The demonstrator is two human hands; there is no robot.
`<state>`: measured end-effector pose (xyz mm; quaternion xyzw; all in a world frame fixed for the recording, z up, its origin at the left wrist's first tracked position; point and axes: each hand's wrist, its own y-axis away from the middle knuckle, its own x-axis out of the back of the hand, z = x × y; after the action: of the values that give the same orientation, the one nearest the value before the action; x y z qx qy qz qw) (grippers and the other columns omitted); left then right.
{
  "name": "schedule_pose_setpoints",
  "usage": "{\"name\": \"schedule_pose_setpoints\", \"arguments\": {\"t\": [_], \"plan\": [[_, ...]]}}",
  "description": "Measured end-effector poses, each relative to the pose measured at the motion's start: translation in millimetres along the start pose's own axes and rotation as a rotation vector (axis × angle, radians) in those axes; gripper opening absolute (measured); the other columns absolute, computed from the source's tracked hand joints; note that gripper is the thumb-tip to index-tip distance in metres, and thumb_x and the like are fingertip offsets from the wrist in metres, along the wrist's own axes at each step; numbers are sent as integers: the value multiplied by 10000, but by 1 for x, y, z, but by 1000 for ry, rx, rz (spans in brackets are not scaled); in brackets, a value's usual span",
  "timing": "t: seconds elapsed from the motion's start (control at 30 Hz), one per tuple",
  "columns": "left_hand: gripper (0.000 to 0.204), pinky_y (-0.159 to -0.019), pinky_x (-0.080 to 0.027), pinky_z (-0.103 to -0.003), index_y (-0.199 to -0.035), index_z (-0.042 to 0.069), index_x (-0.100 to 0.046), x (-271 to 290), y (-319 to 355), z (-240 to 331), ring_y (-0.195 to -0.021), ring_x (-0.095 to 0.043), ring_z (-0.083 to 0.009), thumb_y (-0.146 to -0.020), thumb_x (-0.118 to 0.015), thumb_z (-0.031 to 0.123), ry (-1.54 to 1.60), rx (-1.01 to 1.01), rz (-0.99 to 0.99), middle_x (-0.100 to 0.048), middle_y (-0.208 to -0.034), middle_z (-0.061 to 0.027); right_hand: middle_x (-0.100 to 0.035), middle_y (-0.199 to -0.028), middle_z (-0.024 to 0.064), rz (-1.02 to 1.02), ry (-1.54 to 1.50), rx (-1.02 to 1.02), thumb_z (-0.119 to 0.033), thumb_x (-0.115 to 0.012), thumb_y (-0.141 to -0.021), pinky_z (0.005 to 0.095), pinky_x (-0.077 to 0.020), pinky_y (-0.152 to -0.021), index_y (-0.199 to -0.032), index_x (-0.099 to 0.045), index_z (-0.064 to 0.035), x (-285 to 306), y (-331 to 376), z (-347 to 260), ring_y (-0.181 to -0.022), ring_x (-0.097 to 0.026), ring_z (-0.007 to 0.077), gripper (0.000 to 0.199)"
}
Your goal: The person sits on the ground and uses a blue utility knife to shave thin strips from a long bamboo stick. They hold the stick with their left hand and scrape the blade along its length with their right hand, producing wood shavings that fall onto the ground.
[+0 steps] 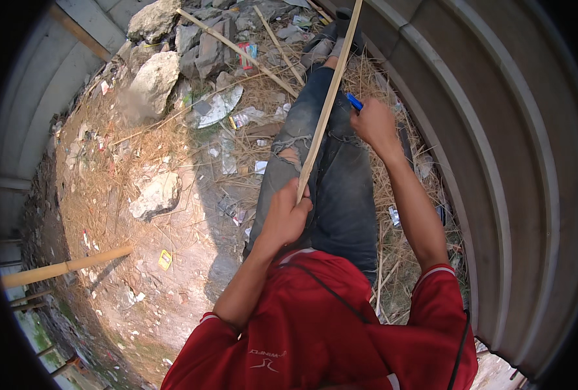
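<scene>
A long, pale strip of split bamboo [326,114] runs from my left hand [285,220] up over my outstretched legs, past my feet. The fingers of that hand are wrapped around its near end, above my lap. To the right of the strip, my right hand [375,128] is closed around a small blue tool [354,101]. Only one end of the tool shows, so its exact kind is unclear. The right hand is apart from the strip. My legs in torn dark jeans [344,195] lie stretched out on the ground under both hands.
A ribbed metal wall [490,143] curves close along my right. Rocks [155,81], more bamboo sticks [240,53], dry straw and litter lie ahead and to the left. A bamboo pole [67,266] juts in from the left, near a pale stone [157,196].
</scene>
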<state>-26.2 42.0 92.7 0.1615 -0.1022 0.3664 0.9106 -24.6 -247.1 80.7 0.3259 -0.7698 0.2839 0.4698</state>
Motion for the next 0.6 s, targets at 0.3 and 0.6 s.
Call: {"name": "schedule_pose_setpoints", "arguments": {"t": [0.3,0.6], "plan": [[122,-490,-328,-290,-937,48,-522,-2,-17,-9,-537,-465,-97,-830,-574,74,129,-19,76,-493,-617,-2,-697,-744,233,-155,-94,263,-178,-693,-816,548,-560,-726,-865,-751,-85,9,77,-52,-758,-697,456,120],[146,-513,-369,-324,-934,38,-542,-2,-22,-14,-550,-501,-137,-816,-597,105,78,-1,122,-524,-632,-36,-697,-723,200,-220,10,410,-196,-705,-786,522,-555,-666,-838,-735,-95,9,108,-61,-716,-703,416,118]]}}
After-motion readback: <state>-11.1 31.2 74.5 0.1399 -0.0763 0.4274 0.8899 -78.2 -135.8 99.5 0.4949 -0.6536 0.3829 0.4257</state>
